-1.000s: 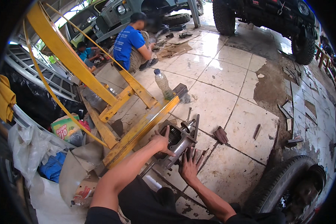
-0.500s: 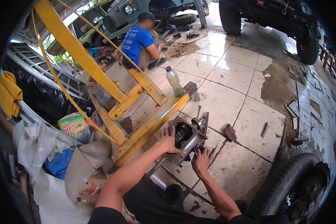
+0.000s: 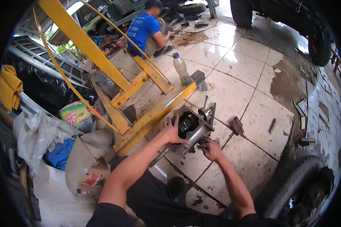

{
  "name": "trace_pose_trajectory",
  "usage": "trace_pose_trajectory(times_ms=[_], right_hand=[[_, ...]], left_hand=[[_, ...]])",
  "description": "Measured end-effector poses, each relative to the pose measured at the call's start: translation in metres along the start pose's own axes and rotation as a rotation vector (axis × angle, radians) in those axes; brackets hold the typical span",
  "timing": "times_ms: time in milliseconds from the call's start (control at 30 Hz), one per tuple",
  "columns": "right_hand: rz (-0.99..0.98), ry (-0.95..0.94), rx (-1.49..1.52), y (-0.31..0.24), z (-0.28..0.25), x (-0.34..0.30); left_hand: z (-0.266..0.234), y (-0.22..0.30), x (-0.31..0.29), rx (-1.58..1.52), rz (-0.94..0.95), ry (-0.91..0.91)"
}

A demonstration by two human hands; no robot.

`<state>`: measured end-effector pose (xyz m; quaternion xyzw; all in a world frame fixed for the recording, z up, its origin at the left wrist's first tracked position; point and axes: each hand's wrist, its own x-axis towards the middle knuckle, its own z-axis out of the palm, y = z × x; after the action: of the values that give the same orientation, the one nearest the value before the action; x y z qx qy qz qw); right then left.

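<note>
A metal gearbox (image 3: 195, 138) with an open top sits on the tiled floor, dark gears (image 3: 188, 124) showing inside. From its far right end a shaft (image 3: 206, 112) sticks out beside a flange. My left hand (image 3: 171, 133) clasps the housing's left side, thumb along the near wall and fingers over the far edge. At the near right side, my right hand (image 3: 211, 150) is closed, its fingers curled against a small projecting part of the housing. What lies between those fingertips is hidden.
Beyond the gearbox stands a yellow steel frame (image 3: 155, 119), with a plastic bottle (image 3: 182, 72) behind its end. A dark block (image 3: 236, 125) lies on the tiles to the right. A tyre (image 3: 291, 189) is at lower right. A person in blue (image 3: 144, 32) squats farther off.
My right hand has moved up against the housing's side, its fingers now curled in. My left hand keeps its hold. The whole view has shifted slightly.
</note>
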<state>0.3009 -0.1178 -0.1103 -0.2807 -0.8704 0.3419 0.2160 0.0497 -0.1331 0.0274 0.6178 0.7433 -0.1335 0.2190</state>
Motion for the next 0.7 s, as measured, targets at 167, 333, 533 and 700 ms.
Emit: trace_pose_trajectory(times_ms=[167,333,533,700], right_hand=[[0.661,-0.057,0.557,-0.013,-0.035,-0.013],[0.479,0.827,0.000,0.005,-0.051,-0.029],[0.349,0.696,-0.214,-0.040,0.010,0.001],[0.424,0.398,-0.282,-0.078,0.061,-0.003]], left_hand=[[0.006,-0.015,-0.009,0.030,-0.037,0.000],[-0.004,0.014,-0.009,0.052,0.007,0.002],[0.003,0.005,-0.009,0.099,-0.100,-0.025],[0.003,0.009,-0.008,0.109,-0.132,-0.044]])
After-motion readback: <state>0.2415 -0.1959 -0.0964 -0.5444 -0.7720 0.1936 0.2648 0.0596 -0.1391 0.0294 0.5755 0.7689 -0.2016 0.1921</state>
